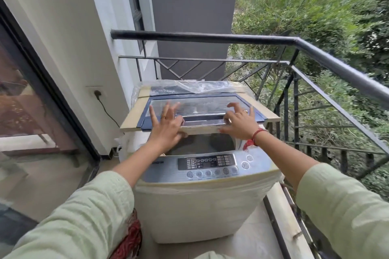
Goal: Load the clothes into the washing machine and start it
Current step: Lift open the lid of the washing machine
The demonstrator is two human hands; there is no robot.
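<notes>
A cream top-loading washing machine (200,212) stands on a narrow balcony, its body wrapped in clear plastic. Its blue-framed glass lid (200,103) is raised partway and folded at the middle. My left hand (166,126) and my right hand (240,122) both hold the lid's front edge, fingers spread on top and thumbs underneath. Below the lid the tub opening (202,143) shows, and its inside looks dark; I cannot tell what it holds. The grey control panel (206,163) with round buttons faces me. A red patterned cloth (130,235) lies at the machine's lower left.
A black metal railing (210,37) runs behind and to the right of the machine, with trees beyond. The machine's cord is plugged into a wall socket (97,93) on the left. A sliding glass door (31,111) fills the left side.
</notes>
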